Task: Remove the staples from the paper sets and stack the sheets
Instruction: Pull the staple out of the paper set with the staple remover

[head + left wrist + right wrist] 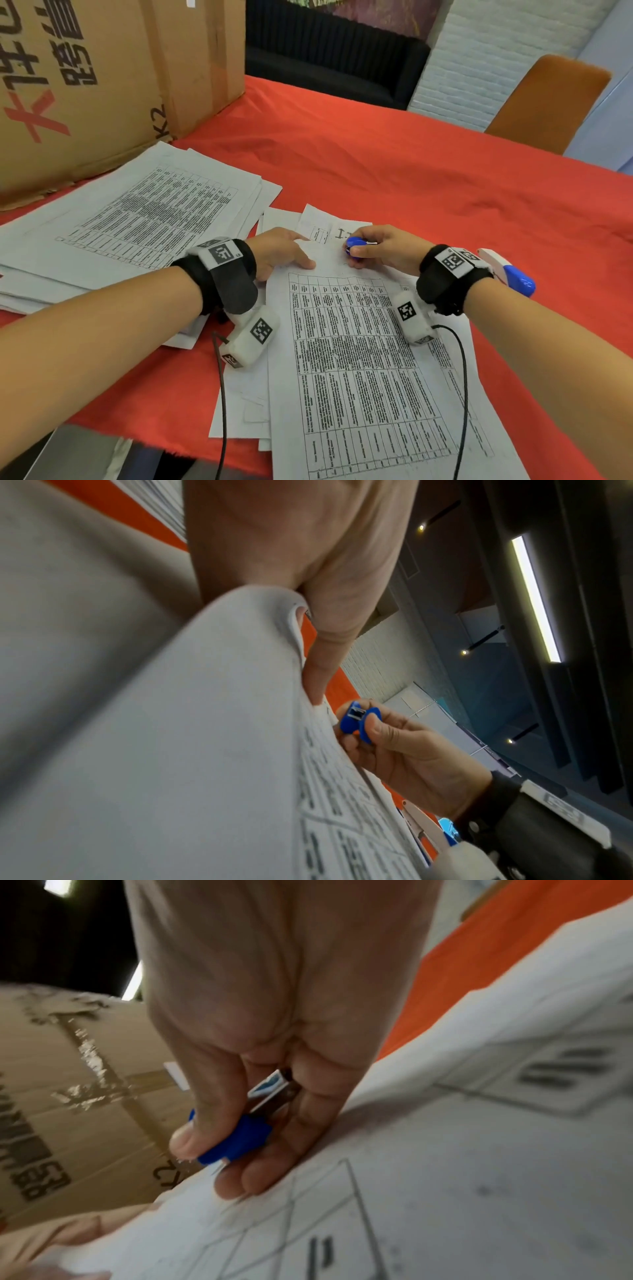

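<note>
Right hand [383,248] pinches blue staple remover [355,246] at far corner of paper set [359,359], on table [411,164] before person. Left hand [281,251] flat, fingers straight, pressing sheet beside it. Advice: hold paper firm, slide claws under staple, squeeze slowly. Set's long axis runs near-to-far, stapled end away.

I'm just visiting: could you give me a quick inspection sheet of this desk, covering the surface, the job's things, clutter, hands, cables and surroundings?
Surface: red tablecloth, wrinkled.
Job's things: paper set under both hands; paper stack at the left; blue staple remover.
Clutter: blue-and-white stapler behind the right wrist.
Hands: left hand presses the set's top edge; right hand pinches the remover.
Cables: black cable crosses the papers.
Surroundings: cardboard box, orange chair.
</note>
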### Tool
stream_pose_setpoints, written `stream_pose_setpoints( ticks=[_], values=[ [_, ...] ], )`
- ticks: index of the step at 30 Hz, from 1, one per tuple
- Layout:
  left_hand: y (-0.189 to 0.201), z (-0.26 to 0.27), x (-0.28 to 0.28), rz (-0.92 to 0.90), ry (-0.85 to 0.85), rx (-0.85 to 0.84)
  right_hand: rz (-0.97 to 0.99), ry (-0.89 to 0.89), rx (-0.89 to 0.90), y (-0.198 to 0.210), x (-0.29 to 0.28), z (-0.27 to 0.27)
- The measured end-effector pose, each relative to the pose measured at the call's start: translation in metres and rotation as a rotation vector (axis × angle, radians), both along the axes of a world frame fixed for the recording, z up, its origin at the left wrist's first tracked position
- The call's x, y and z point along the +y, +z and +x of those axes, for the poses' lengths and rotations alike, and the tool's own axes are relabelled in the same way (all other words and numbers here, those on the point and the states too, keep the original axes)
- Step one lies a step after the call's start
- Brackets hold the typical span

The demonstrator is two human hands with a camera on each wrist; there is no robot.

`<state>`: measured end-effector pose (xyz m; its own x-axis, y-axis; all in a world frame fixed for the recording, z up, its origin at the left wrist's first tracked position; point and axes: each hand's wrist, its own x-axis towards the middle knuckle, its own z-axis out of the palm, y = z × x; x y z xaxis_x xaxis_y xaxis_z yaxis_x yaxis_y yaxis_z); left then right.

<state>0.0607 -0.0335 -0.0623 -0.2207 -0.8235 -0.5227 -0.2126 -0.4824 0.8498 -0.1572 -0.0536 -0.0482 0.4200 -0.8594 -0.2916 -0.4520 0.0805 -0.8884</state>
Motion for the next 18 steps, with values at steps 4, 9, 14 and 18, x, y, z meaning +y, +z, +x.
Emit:
stream_pose_setpoints(
  ticks=[4,9,14,18],
  values=[
    [0.014,-0.003,-0.002,-0.39,0.03,-0.251,-0.099,-0.009,-0.043,0.017,0.01,-0.002],
    [0.041,-0.023,0.006,-0.029,0.115,0.449,-0.429,0.083,0.213,0.06,0.022,0.017],
    [0.028,-0.033,0.007,0.226,0.194,0.747,-0.816,0.431,0.855,0.06,0.016,0.04],
    [0.02,-0.027,-0.003,0.169,0.304,0.596,-0.825,0.323,0.875,0.065,0.008,0.03]
  ],
)
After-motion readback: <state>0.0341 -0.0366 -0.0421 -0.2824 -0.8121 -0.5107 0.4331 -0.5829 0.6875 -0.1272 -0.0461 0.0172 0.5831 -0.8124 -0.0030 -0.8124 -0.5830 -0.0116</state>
